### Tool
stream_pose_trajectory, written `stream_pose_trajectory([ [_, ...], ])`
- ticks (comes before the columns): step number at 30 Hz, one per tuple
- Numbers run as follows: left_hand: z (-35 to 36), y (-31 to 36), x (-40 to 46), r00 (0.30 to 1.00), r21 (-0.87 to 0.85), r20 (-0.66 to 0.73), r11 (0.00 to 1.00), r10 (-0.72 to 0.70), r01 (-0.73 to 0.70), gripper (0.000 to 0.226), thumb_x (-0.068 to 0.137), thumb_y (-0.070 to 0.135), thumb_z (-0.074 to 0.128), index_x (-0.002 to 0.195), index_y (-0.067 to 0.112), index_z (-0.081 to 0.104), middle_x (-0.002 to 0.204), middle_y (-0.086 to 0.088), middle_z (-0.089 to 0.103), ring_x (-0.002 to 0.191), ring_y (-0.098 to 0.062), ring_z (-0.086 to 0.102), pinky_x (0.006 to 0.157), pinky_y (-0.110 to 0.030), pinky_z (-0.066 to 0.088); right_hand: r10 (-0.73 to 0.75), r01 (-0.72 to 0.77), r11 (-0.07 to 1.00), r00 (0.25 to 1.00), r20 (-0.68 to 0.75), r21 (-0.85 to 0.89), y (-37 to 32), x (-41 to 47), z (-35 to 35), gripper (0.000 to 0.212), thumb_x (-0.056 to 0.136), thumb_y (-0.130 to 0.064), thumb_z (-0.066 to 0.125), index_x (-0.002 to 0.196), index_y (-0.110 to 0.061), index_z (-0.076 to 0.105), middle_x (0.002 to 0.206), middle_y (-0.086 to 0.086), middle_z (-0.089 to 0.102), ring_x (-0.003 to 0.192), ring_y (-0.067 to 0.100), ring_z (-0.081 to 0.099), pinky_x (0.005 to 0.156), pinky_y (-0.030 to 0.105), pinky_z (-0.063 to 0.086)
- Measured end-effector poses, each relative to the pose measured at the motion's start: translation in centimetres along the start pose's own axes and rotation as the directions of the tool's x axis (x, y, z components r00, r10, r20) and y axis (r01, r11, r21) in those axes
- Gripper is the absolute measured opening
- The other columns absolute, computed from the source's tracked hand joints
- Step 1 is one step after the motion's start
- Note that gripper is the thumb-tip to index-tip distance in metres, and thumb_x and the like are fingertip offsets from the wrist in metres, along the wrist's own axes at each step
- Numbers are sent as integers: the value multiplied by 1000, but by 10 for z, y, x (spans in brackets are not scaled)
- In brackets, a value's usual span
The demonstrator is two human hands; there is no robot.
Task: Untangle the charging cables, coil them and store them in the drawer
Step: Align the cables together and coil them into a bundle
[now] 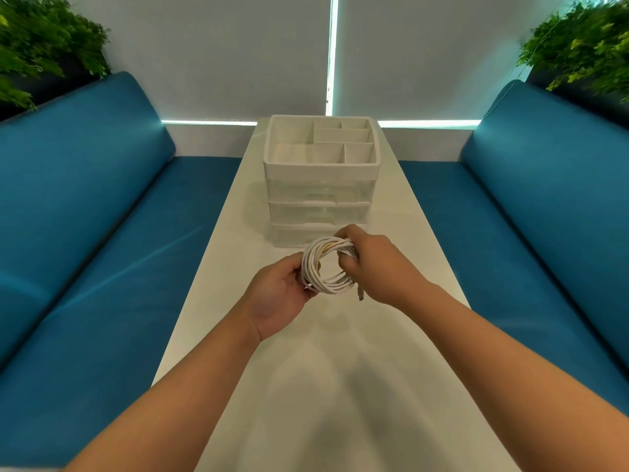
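A coil of white cables (pixel 327 265) is held above the table (pixel 340 386), just in front of the drawer unit (pixel 320 185). Its left side is pinched by the left hand (pixel 280 298), thumb over the strands; its right side is gripped by the right hand (pixel 376 264), fingers curled round the bundle. A plug end (pixel 360 294) hangs below the coil, beside the right hand. The drawers of the unit are seen pushed in — its divided top tray (pixel 292 153) lies open. Blue sofas (pixel 85 206) flank the unit on both sides.
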State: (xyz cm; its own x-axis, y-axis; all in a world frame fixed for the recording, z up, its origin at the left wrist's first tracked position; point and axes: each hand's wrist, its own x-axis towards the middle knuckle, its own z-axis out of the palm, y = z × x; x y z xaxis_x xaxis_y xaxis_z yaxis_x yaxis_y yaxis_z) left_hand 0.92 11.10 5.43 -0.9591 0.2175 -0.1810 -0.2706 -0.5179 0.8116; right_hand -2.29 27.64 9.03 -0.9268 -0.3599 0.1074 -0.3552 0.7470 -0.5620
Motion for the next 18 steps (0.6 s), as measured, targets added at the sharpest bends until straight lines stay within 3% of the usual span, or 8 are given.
stream_pose_trajectory([
  [3,-2,-3,-3,999,-180,-38,983,7,-13,19,79,12,50,79,1,66,74,-11,50,70,-19,47,77,-34,42,-31,31,997,1000,-3,70,-5,-6,4,23,93,-18,47,114,-23,53,82,4,66,67,20,62,62,36,50],
  [8,-4,-14,-5,1000,-311,-12,950,-25,20,17,79,11,45,81,2,59,73,-11,51,70,-20,47,79,-34,41,-25,22,999,997,72,40,-11,-10,7,12,94,-15,41,99,-14,52,83,9,65,69,25,62,64,40,49],
  [10,-7,-16,-6,998,-216,-9,974,-67,64,20,82,11,41,81,3,60,74,-10,55,72,-20,49,78,-34,42,-11,14,1000,993,117,-19,-12,-8,5,12,95,-15,39,98,-12,50,84,12,64,72,28,61,67,43,49],
  [14,-15,-6,-2,996,230,-57,970,-69,81,43,92,15,29,103,2,68,101,-11,71,87,-18,60,86,-32,44,15,13,991,979,205,-136,-13,-5,-3,18,96,-16,38,105,-16,53,87,10,62,73,26,61,67,40,50],
  [18,-9,16,2,1000,455,-26,891,-8,19,49,98,35,34,98,1,70,96,-15,70,90,-20,62,89,-30,46,25,19,985,969,247,-171,-14,-2,-7,30,96,-12,37,118,-21,56,86,2,61,68,16,56,61,31,46],
])
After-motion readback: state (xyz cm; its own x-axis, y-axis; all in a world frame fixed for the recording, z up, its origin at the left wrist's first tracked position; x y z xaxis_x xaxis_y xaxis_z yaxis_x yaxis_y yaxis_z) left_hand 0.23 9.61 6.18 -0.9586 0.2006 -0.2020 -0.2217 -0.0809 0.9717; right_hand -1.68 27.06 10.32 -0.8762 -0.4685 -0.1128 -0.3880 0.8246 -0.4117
